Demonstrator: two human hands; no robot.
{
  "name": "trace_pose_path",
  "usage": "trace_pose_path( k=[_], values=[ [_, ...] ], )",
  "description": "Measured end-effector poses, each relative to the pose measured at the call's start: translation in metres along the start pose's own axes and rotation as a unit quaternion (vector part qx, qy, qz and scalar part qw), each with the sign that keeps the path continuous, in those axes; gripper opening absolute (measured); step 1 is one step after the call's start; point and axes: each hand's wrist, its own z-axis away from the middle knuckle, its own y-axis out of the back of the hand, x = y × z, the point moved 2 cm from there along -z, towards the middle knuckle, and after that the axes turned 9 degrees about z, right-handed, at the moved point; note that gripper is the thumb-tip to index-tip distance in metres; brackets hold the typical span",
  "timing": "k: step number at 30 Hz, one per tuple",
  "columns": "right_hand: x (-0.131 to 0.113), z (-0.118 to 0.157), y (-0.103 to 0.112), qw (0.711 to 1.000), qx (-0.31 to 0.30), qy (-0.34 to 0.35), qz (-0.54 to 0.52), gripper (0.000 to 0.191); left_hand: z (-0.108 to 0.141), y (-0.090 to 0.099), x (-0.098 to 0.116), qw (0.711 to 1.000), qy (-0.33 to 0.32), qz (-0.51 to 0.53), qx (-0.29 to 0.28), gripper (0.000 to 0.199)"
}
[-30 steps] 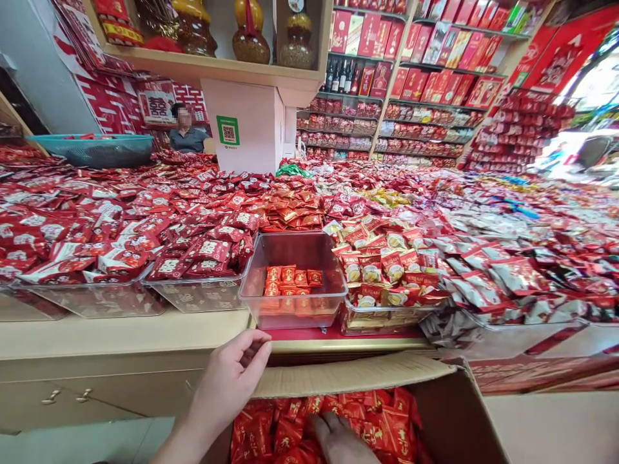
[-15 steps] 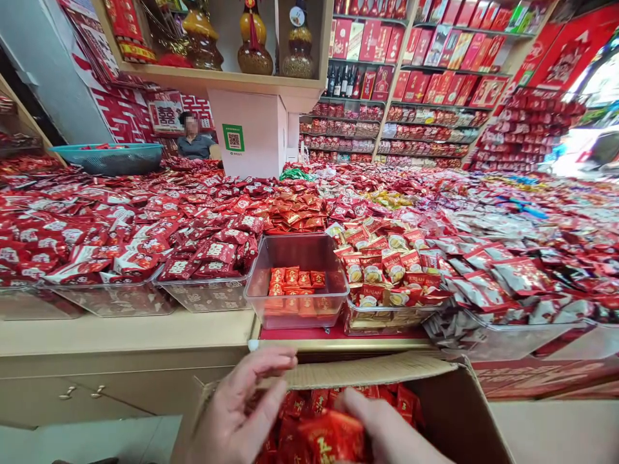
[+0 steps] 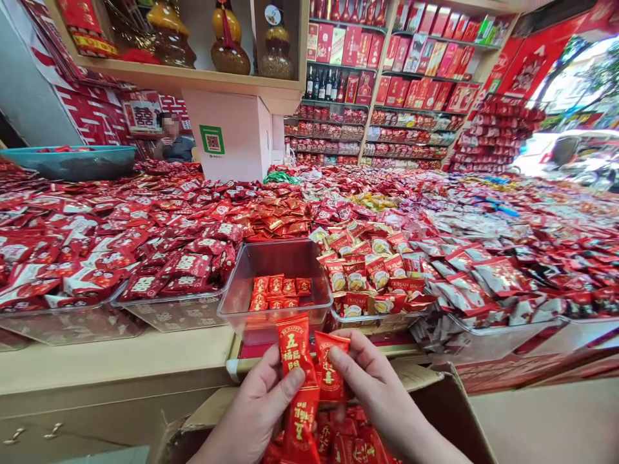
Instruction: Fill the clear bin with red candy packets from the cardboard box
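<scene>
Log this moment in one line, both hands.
left hand: holding red packets | right hand: holding another red packet | cardboard box: open below hands | clear bin: part-filled, ahead

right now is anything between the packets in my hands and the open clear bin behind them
Nothing visible stands between the held packets, in your left hand and right hand, and the clear bin. Its top is open; only its own near wall rises in front of the red packets inside.

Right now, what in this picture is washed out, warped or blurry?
Head view: daylight glares white around the car outside; wall shelves lean, probably wide-lens distortion; a seated person's head is pixelated; the red packets in the left hand and right hand look fairly sharp.
</scene>
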Motion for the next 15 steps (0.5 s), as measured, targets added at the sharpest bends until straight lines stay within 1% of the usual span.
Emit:
trace_pose_path(
  k=[3,6,8,9,11,13,14,15],
  values=[
    [0.000,-0.005,0.007,0.997,0.067,0.033,0.036,0.029,-0.008,-0.004,-0.001,0.999,-0.010,-0.016,0.033,0.049],
    [0.001,-0.008,0.014,0.988,0.110,0.057,0.088,0.033,-0.018,-0.004,-0.005,0.998,-0.009,-0.018,0.053,0.053],
    [0.002,-0.010,0.019,0.976,0.138,0.068,0.152,0.034,-0.022,-0.002,-0.009,0.997,-0.014,-0.039,0.062,0.054],
    [0.003,-0.010,0.021,0.965,0.160,0.077,0.195,0.034,-0.024,-0.001,-0.012,0.996,-0.022,-0.058,0.067,0.054],
    [0.004,-0.009,0.023,0.932,0.206,0.095,0.282,0.033,-0.024,0.000,-0.017,0.989,-0.047,-0.116,0.075,0.049],
    [0.005,-0.006,0.020,0.905,0.223,0.112,0.346,0.031,-0.023,0.000,-0.020,0.974,-0.075,-0.203,0.064,0.037],
    [0.006,-0.004,0.017,0.900,0.218,0.119,0.357,0.029,-0.022,-0.001,-0.020,0.961,-0.094,-0.254,0.047,0.029],
    [0.006,-0.002,0.013,0.903,0.209,0.124,0.354,0.026,-0.021,-0.002,-0.020,0.945,-0.117,-0.304,0.027,0.022]
  ],
)
